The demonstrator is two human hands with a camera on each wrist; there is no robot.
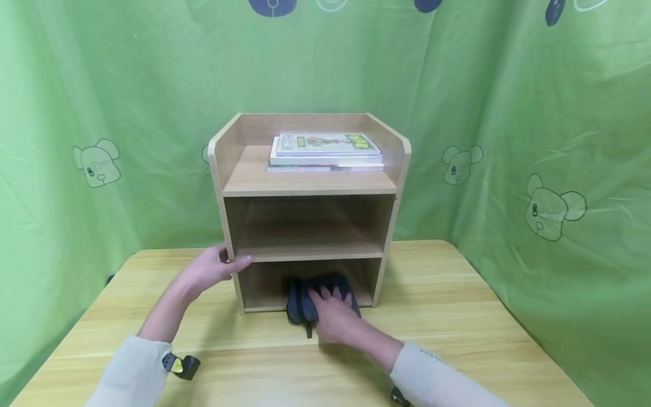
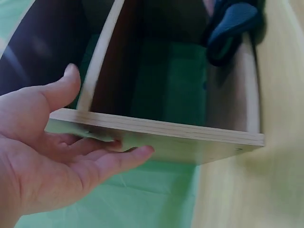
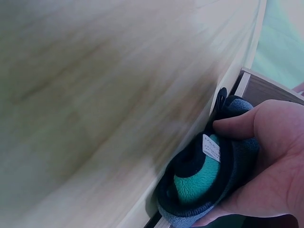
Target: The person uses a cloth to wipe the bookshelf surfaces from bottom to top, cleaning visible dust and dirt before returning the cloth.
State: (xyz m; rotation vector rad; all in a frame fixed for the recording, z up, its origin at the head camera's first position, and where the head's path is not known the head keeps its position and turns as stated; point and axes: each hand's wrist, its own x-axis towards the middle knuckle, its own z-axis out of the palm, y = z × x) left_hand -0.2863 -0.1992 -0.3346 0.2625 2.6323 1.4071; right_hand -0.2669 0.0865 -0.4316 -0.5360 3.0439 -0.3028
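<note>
A folded dark-blue cloth (image 1: 297,302) with black edging lies at the front of the bottom compartment of a wooden shelf unit (image 1: 310,192). My right hand (image 1: 335,319) grips it from above, fingers spread over its top. The right wrist view shows the cloth's teal inner face (image 3: 192,187) and a white label (image 3: 211,148), with the thumb pressed on its side. At the unit's left side panel (image 2: 161,128) is my left hand (image 2: 61,152). Its thumb lies across the panel's front edge, while the other fingers extend loosely along the outer face.
Several books (image 1: 325,152) lie stacked on the unit's top shelf. The unit stands on a light wooden table (image 1: 458,328). Green curtains (image 1: 315,56) printed with cartoon heads surround the back and sides.
</note>
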